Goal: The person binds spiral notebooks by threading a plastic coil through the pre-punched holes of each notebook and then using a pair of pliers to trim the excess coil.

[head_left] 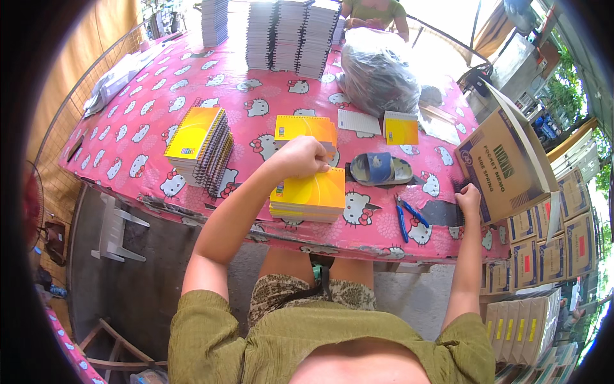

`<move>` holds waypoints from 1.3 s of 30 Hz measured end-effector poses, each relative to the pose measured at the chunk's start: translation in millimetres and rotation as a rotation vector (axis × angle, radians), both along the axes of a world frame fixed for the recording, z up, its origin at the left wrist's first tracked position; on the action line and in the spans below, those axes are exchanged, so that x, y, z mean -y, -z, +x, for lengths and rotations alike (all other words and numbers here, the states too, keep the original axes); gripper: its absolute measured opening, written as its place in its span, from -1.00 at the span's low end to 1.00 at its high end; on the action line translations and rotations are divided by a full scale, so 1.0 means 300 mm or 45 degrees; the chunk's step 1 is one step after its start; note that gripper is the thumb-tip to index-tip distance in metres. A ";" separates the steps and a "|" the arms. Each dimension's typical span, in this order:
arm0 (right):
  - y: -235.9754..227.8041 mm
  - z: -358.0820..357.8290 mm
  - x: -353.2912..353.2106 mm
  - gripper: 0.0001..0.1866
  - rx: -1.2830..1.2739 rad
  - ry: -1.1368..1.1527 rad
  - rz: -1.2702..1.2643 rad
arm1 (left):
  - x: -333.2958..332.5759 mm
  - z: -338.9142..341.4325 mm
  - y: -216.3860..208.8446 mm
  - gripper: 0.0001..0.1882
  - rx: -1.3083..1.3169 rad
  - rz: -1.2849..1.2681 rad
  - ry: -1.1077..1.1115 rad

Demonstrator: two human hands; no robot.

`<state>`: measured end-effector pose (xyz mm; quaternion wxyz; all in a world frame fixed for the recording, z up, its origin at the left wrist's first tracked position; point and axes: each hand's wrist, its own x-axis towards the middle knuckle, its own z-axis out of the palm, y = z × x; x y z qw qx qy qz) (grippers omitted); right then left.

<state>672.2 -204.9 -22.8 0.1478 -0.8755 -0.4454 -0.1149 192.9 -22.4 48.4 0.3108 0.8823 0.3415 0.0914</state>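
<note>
Your left grip (303, 158) curls over the yellow notepads (306, 197)!
They sit right beneath it: likely stiff, slick-covered, so take both sides. Well off to its right, your right grip (469, 199) rests by the carton (508, 168); whether either pinches anything, I can't tell.
</note>
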 end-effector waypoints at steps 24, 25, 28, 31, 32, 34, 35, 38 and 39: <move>-0.173 -0.805 -0.090 -0.81 -1.160 -0.961 0.439 | 0.017 -0.016 0.073 -0.89 0.622 0.221 0.109; -0.180 -0.825 -0.091 -0.81 -1.089 -0.969 0.428 | 0.023 -0.015 0.060 -0.89 0.556 0.199 0.080; -0.201 -0.867 -0.094 -0.80 -0.967 -0.988 0.410 | 0.030 -0.019 0.038 -0.90 0.405 0.211 0.014; -0.208 -0.881 -0.094 -0.80 -1.014 -0.974 0.426 | 0.044 -0.012 0.025 -0.92 0.382 0.354 -0.053; -0.220 -0.886 -0.083 -0.80 -1.026 -0.964 0.428 | 0.079 -0.016 -0.008 -0.94 0.396 0.385 -0.117; -0.256 -0.892 -0.063 -0.81 -1.003 -0.987 0.469 | 0.155 -0.036 -0.098 -0.95 0.473 0.539 -0.122; -0.271 -0.895 -0.053 -0.81 -0.973 -1.017 0.499 | 0.193 -0.054 -0.134 -0.95 0.532 0.652 -0.065; -0.307 -0.923 -0.049 -0.81 -0.866 -1.089 0.516 | 0.232 -0.073 -0.105 -0.95 0.634 0.830 -0.027; -0.315 -0.928 -0.056 -0.81 -0.820 -1.103 0.516 | 0.229 -0.070 -0.084 -0.94 0.663 0.866 -0.027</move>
